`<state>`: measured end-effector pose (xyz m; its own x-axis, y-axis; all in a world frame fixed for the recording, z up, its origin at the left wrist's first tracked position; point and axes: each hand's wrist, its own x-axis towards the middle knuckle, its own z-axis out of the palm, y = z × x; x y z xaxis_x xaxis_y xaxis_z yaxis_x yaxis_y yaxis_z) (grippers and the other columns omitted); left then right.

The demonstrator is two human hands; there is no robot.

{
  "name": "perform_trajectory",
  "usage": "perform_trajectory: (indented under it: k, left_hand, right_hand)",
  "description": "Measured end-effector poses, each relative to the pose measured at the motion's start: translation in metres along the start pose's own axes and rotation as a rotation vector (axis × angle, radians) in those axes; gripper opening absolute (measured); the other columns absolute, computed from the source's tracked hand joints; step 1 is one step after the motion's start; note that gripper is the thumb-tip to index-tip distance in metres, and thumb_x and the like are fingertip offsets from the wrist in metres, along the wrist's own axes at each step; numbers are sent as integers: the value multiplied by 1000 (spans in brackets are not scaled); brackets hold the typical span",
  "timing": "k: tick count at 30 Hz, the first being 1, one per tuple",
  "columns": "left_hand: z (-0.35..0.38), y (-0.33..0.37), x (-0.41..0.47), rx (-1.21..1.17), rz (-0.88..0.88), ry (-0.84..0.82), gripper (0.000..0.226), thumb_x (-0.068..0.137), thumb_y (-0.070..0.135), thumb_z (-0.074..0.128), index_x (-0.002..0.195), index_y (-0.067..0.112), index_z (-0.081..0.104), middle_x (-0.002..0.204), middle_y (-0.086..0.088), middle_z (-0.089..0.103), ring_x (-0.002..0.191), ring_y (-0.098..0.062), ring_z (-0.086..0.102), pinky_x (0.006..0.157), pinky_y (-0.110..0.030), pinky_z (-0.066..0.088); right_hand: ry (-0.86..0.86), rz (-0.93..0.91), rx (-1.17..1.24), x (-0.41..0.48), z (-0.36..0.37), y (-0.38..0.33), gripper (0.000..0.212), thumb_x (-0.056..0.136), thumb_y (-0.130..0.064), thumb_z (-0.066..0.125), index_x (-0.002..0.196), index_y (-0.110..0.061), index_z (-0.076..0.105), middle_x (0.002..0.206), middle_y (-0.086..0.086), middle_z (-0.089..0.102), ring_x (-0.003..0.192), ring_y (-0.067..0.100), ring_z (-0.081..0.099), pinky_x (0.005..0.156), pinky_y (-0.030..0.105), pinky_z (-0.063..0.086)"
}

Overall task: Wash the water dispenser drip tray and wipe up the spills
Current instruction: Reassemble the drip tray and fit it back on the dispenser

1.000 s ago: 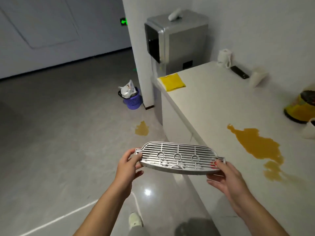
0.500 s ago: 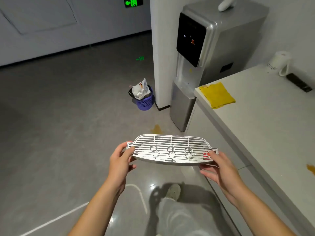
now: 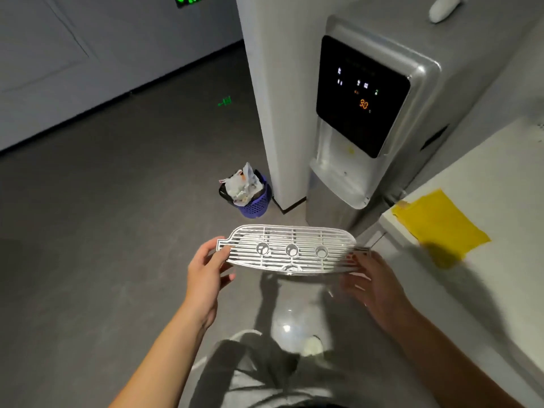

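Observation:
I hold a silver slotted drip tray point(image 3: 291, 250) flat in front of me, above the floor. My left hand point(image 3: 206, 272) grips its left end and my right hand point(image 3: 371, 278) grips its right end. Ahead stands the silver water dispenser point(image 3: 362, 119) with a black panel showing an orange 90. Its empty tray ledge point(image 3: 341, 187) sits below the panel. A yellow cloth point(image 3: 441, 225) lies on the white counter point(image 3: 485, 290) at the right.
A purple waste basket point(image 3: 253, 198) stuffed with rubbish stands on the grey floor left of the dispenser, next to a white pillar point(image 3: 273, 98). A white object point(image 3: 441, 7) lies on top of the dispenser. My legs and one shoe point(image 3: 312, 346) show below the tray.
I have walked toward the dispenser with the tray in both hands. The dispenser now fills the upper right, and the orange spills on the counter and floor have left the view.

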<state>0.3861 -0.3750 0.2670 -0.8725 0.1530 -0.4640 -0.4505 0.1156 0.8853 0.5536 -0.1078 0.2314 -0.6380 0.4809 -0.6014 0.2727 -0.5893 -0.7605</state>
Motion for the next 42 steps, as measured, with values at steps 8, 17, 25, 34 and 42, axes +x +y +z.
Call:
perform_trajectory:
  k: [8, 17, 25, 34, 42]
  left_hand:
    - [74, 45, 202, 47, -85, -251, 26, 100, 23, 67, 126, 25, 67, 110, 0, 80, 92, -11, 73, 74, -31, 52]
    - [178, 45, 399, 246, -283, -589, 16, 104, 18, 59, 107, 22, 74, 94, 5, 79, 83, -9, 76, 78, -35, 55]
    - [260, 7, 496, 456, -179, -747, 28, 101, 19, 61, 84, 27, 82, 88, 0, 76, 92, -22, 65, 87, -40, 49]
    - [317, -42, 523, 479, -163, -724, 13, 98, 14, 68, 86, 14, 75, 90, -12, 74, 86, -19, 69, 81, -30, 56]
    - [332, -41, 528, 737, 126, -791, 21, 103, 25, 60, 86, 19, 69, 86, -2, 65, 90, -23, 61, 90, -47, 56]
  right_hand:
    - [289, -26, 167, 124, 39, -24, 19, 102, -24, 57, 110, -19, 72, 108, 15, 76, 92, 32, 77, 76, 42, 62]
    - [623, 10, 398, 218, 67, -16, 34, 100, -25, 63, 131, -15, 55, 117, 10, 77, 105, 33, 75, 92, 48, 60]
    - [758, 52, 533, 322, 52, 16, 26, 101, -26, 61, 125, -14, 60, 117, 13, 76, 98, 29, 74, 82, 45, 62]
    - [886, 9, 542, 384, 14, 31, 15, 105, -24, 55, 116, -16, 59, 121, 20, 72, 93, 33, 66, 80, 46, 61]
    - [912, -20, 441, 394, 9, 22, 24, 105, -31, 54, 117, -12, 62, 110, 16, 73, 94, 31, 67, 83, 48, 61]
